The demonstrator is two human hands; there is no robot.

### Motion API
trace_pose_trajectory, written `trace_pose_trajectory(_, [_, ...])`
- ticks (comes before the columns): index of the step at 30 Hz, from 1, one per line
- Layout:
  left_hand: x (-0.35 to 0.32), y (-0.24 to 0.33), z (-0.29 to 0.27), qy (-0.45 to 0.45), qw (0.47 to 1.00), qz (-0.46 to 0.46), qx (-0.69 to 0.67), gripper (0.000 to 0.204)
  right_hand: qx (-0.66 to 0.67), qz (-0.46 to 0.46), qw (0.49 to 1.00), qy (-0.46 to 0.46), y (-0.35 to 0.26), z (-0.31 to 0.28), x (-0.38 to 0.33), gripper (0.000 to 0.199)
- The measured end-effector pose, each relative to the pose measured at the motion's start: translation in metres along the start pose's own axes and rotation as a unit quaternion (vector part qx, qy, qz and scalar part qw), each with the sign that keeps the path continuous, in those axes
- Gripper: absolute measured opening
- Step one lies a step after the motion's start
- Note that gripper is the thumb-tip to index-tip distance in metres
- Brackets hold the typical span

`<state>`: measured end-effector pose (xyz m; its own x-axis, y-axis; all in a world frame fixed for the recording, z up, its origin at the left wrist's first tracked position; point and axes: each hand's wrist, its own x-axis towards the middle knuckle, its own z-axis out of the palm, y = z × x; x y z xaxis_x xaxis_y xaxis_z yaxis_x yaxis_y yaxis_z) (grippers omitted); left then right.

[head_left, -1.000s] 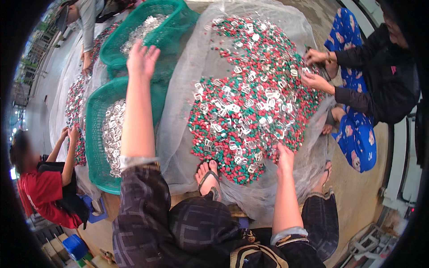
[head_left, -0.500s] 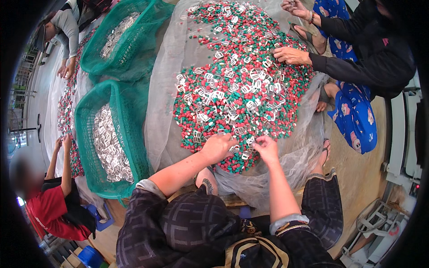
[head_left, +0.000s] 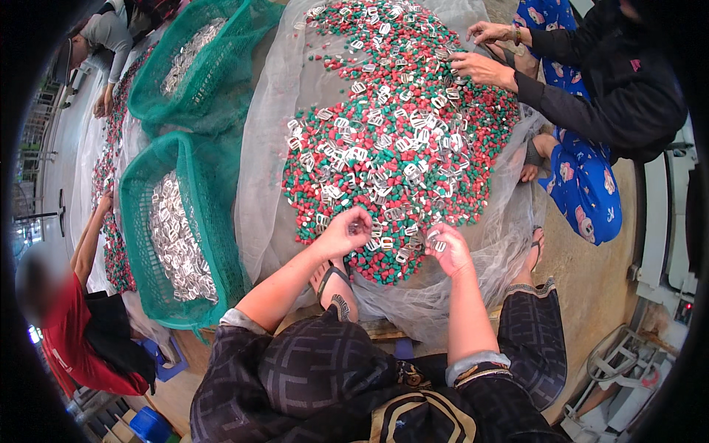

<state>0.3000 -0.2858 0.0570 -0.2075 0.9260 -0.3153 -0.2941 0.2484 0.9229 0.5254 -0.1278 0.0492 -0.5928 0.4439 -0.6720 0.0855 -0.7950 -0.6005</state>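
A pile of small red, green and white pebble-like pieces [head_left: 458, 199] is spread before me, with many silver slide buckles [head_left: 424, 136] lying among them. My left hand [head_left: 344, 235] hovers at the near side of the pile, its fingers curled in toward the thumb. Something greyish shows between those fingertips, too small to make out. To its right, my right hand [head_left: 452, 252] pinches a silver buckle [head_left: 438, 244] just above the pieces. Loose buckles lie between the two hands.
Translucent white netting [head_left: 260, 159] lies beneath the pile. On the left stand two green mesh-lined baskets [head_left: 133, 251] holding silver buckles. A co-worker in black [head_left: 583, 111] reaches over the pile's right side. Other people work along another strip of pieces at the far left.
My left hand has lifted slightly and moved left, its fingers curling. My right hand has turned, showing a buckle in its fingers. The co-worker's nearer hand at right has shifted farther up the pile.
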Motion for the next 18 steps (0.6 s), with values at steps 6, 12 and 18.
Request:
trace_pose_trajectory(6, [-0.01,-0.004,0.018,-0.029,0.813,0.179,0.553,0.026,-0.004,0.027,0.998,-0.055,-0.013,0.008,-0.009,0.012])
trace_pose_trajectory(12, [-0.004,-0.003,0.014,0.039,0.91,0.124,0.394,0.01,-0.218,0.042,0.974,0.044,0.004,-0.007,0.002,0.02])
trace_pose_trajectory(18, [0.004,-0.001,0.001,0.092,0.987,-0.135,0.008,0.019,-0.302,0.022,0.952,0.034,0.011,-0.002,0.006,0.019])
